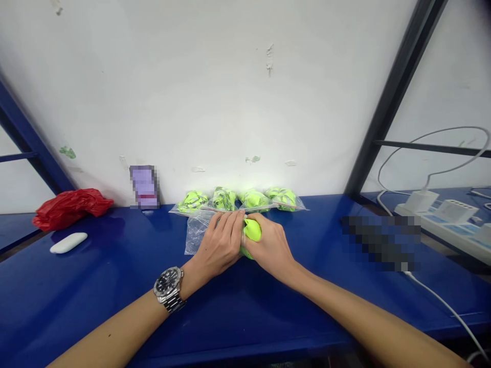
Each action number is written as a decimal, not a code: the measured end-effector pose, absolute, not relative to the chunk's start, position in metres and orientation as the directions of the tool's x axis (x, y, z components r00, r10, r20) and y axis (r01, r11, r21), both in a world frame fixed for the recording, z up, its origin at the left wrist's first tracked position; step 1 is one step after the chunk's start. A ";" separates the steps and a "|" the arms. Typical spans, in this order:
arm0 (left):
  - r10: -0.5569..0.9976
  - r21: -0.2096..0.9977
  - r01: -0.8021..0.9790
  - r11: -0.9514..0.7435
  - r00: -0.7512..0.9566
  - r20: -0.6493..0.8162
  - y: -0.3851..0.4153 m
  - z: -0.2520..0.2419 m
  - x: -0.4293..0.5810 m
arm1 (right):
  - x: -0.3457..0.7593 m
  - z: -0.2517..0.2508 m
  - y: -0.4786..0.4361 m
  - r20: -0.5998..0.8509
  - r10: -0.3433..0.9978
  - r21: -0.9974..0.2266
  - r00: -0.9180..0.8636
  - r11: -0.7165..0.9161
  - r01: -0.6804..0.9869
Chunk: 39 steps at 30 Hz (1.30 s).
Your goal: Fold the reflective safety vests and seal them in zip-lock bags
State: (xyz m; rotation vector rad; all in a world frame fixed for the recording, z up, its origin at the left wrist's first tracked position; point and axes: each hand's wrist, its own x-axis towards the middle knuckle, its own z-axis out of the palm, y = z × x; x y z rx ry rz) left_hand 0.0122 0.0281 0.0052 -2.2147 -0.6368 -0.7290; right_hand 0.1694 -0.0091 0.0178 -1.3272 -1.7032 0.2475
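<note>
A bright yellow-green bundle (252, 230) is between my two hands at the middle of the blue table. My right hand (270, 245) is wrapped round its right side. My left hand (222, 237), with a watch on the wrist, presses its closed fingers against the bundle's left side. A clear plastic bag (195, 235) lies flat beside and partly under my left hand. Behind my hands, several clear bags with yellow-green folded items (282, 198) sit in a row along the wall. What my left fingertips grip is hidden.
On the blue table (115, 286), a red plastic bag (71, 207) and a white oval case (69, 243) lie left. A blurred phone-like object (144, 186) leans on the wall. At right are a blurred dark object (379, 243), a power strip (452, 225) and white cables.
</note>
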 end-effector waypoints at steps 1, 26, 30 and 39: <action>0.232 -0.468 0.631 -0.619 0.716 0.658 0.028 0.005 0.012 | 0.169 0.017 -0.008 0.545 0.837 -0.660 0.045 0.396 0.638; 0.097 -0.560 0.521 -0.644 0.782 0.616 0.030 -0.001 0.002 | 0.197 0.010 0.002 0.366 0.784 -0.760 -0.501 0.563 0.326; 0.106 -0.538 0.519 -0.664 0.778 0.619 0.031 0.000 0.003 | 0.187 0.003 0.001 0.471 0.777 -0.630 -0.418 0.628 0.457; 0.105 -0.475 0.463 -0.748 0.790 0.604 0.029 0.000 0.007 | 0.166 -0.004 0.003 0.447 0.852 -0.350 -0.273 0.448 0.823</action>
